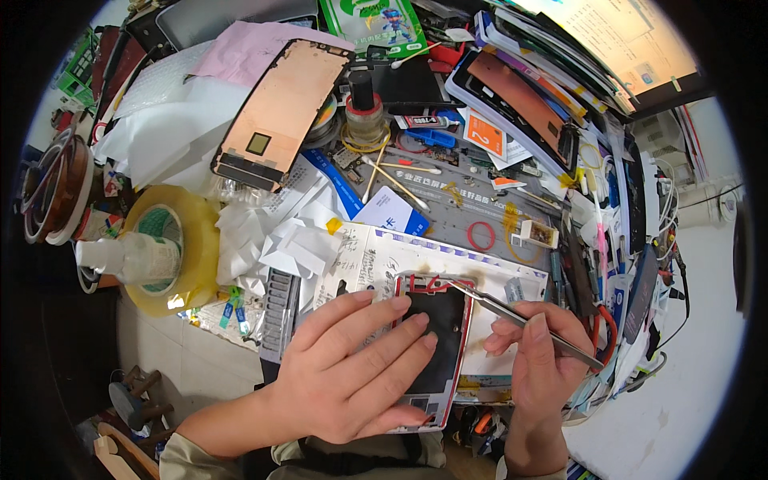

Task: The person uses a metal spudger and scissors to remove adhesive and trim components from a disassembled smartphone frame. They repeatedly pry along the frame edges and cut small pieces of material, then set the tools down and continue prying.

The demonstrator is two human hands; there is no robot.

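An opened phone frame (438,342), dark inside with red adhesive strips along its edges, lies on a white sheet with handwriting (504,273). My left hand (360,360) rests on the frame, its fingers spread across the left side and its thumb near the bottom edge. In my right hand (540,354) is a pair of metal tweezers (522,318), pinched between thumb and fingers. The tweezer tips meet the frame's top end, beside red strips. Whether they grip a strip I cannot tell. The frame's left side is partly hidden under my left hand.
At the left stand a large roll of yellow tape (198,264) and a clear bottle (132,258). A detached phone screen (276,108) lies beyond crumpled white paper (240,240). A glass bottle (365,123) and cotton swabs (396,183) lie ahead. Stacked screens (522,108) and tools crowd the right.
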